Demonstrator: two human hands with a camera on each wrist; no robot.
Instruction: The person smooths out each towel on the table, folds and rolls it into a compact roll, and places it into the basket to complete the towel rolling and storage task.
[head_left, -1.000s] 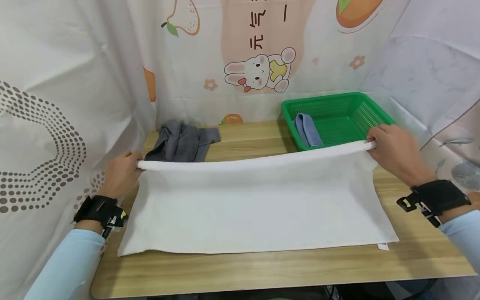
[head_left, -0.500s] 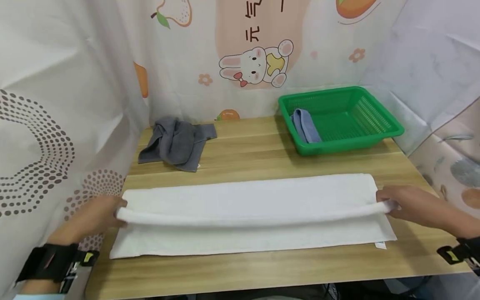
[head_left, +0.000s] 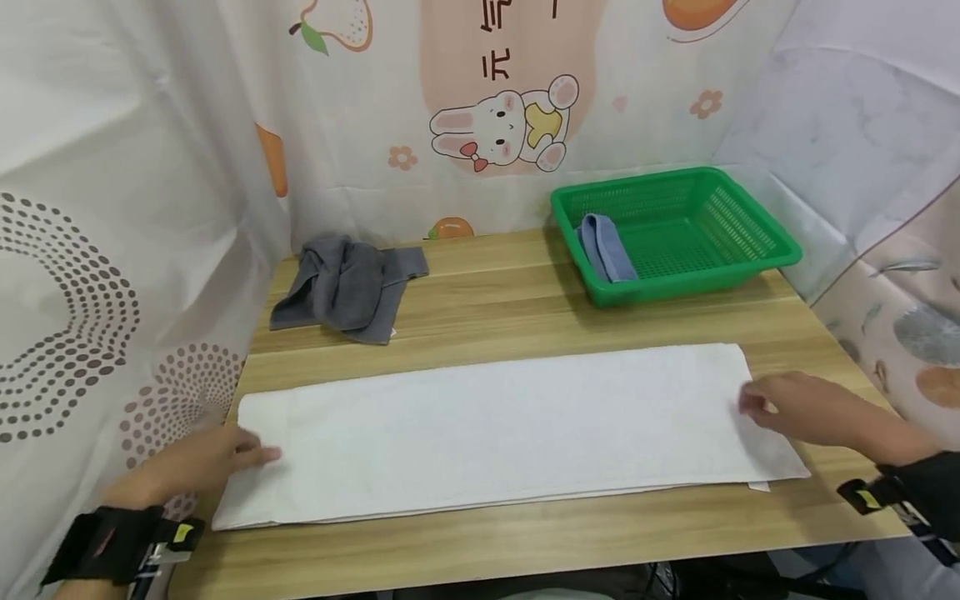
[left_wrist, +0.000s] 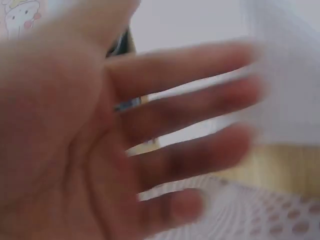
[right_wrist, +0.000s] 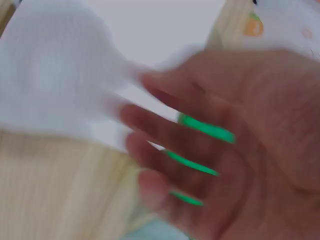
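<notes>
A white towel (head_left: 495,433) lies folded over in a long flat strip across the front of the wooden table. At its left end is my left hand (head_left: 206,458), and in the left wrist view its fingers (left_wrist: 185,105) are spread and fairly straight with nothing in them. Over the right end of the towel my right hand (head_left: 806,412) hovers, thumb and fingertips near the edge. The right wrist view shows its fingers (right_wrist: 165,127) loosely bent and parted, blurred, holding nothing. A small white tag (head_left: 759,486) sticks out under the front right edge.
A crumpled grey cloth (head_left: 345,287) lies at the back left of the table (head_left: 480,283). At the back right stands a green plastic basket (head_left: 697,283) with a folded blue cloth (head_left: 606,248) inside. Printed curtains (head_left: 360,167) enclose the back and sides.
Both hands brought the towel's raised far edge toward the front and laid it down, folding it to a narrower strip. Both have let go of it.
</notes>
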